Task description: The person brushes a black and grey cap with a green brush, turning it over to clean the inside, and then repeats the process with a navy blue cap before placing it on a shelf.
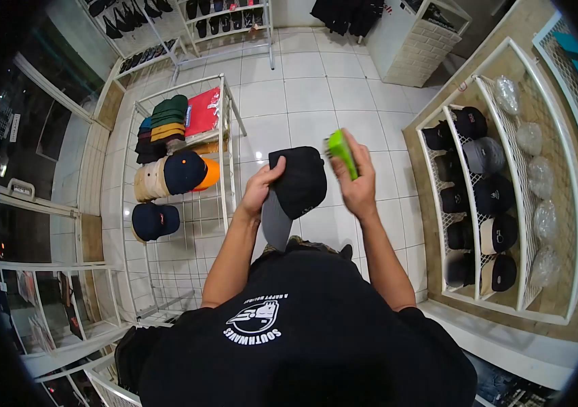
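My left hand (260,187) grips a black cap (298,182) with a grey brim, holding it up in front of my chest. My right hand (355,182) is closed around a bright green brush-like tool (342,152), held just right of the cap's crown and close to its top edge. Whether the tool touches the cap I cannot tell. Both forearms reach forward from my black printed T-shirt (282,325).
A white wire rack (224,129) on the left carries stacked caps in several colours and a red folded item. A white wall shelf (499,203) on the right holds dark caps and plastic-wrapped ones. White tiled floor (316,81) lies ahead, with clothes racks at the far wall.
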The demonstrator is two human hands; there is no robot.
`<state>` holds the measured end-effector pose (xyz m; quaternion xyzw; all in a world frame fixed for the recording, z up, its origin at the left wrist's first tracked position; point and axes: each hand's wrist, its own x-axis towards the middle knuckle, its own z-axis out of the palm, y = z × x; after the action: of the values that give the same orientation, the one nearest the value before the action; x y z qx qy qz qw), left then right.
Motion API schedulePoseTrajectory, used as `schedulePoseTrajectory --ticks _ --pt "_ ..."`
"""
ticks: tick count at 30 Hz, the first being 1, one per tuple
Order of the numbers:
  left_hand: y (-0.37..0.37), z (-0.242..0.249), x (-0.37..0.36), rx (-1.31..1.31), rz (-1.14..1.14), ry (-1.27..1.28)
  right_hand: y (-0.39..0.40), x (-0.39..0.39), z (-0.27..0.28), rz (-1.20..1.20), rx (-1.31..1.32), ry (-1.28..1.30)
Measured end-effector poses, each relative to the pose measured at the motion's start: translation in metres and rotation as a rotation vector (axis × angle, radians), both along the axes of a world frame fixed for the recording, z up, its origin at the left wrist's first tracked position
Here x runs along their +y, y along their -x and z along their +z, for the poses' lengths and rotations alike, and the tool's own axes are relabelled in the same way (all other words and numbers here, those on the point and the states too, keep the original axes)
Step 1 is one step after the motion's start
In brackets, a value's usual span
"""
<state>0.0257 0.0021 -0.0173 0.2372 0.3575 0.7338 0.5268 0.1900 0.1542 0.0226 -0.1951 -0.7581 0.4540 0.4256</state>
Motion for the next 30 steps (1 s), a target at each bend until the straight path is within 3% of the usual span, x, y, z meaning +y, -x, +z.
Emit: schedulePoseTrajectory --ticks 1,2,5,8,10,12,14,16,18,20,22,24,26,28,30 --pt "0.004 0.001 0.005 0.111 -0.036 -0.019 0.003 -0.006 0.000 0.053 0.017 -0.187" --pt "0.003 0.002 0.004 0.118 -0.044 -0.019 0.006 -0.016 0.001 0.039 -0.040 -0.170" --pt "0.000 0.001 0.003 -0.178 -0.062 0.041 0.003 0.009 -0.035 0.048 -0.144 -0.052" --pt "-0.003 0.005 0.000 -0.142 -0.026 0.013 0.002 0.009 -0.022 0.016 -0.109 0.066" --pt "-0.008 0.005 -0.001 -0.035 0.019 0.026 0.008 -0.010 -0.005 0.091 0.099 0.050" --pt "-0.003 0.006 0.003 0.087 0.055 0.024 0.011 -0.007 -0.024 0.096 -0.011 -0.023" --pt "0.003 0.002 0.002 -0.095 0.014 0.089 0.008 0.017 -0.062 -0.029 -0.305 -0.096" --pt "0.004 0.022 0.004 -0.023 0.087 0.098 0.000 0.018 -0.060 -0.084 -0.268 -0.127" --pt "0.000 0.024 0.004 0.031 0.170 0.130 -0.012 0.008 -0.060 0.157 -0.017 0.684" --pt "0.006 0.016 0.017 0.042 0.309 -0.009 -0.019 -0.001 -0.064 0.419 0.031 0.971" --pt "0.003 0.014 0.025 -0.035 0.339 -0.029 -0.017 -0.014 -0.071 0.450 -0.016 1.228" --pt "-0.004 0.010 0.029 -0.121 0.432 -0.112 -0.020 -0.018 -0.076 0.450 -0.003 1.334" --pt "-0.008 0.011 0.029 -0.126 0.416 -0.130 -0.020 -0.012 -0.085 0.571 0.173 1.607" --pt "-0.015 0.016 0.030 -0.191 0.394 -0.137 -0.025 0.002 -0.087 0.708 0.339 1.559" --pt "-0.006 0.010 0.028 -0.046 0.315 -0.082 -0.030 0.009 -0.083 0.416 0.277 1.354"
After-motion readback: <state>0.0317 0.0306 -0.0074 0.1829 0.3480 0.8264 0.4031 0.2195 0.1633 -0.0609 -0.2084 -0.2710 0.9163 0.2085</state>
